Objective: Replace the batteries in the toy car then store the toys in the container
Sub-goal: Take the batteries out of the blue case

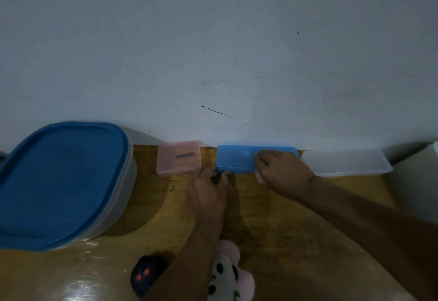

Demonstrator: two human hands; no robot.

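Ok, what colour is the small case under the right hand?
The small case is blue, seen best in the head view.

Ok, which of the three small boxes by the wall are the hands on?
The blue box, the middle one: the right hand holds its right end, the left hand touches its front left corner. The pink box and clear box flank it.

Big pale wall (237,40) at twelve o'clock, thin dark line (217,112) on it. Shiny brown table (272,217) at six o'clock. By the wall, little pink box (179,158) at eight o'clock, see-through box (346,162) at three o'clock.
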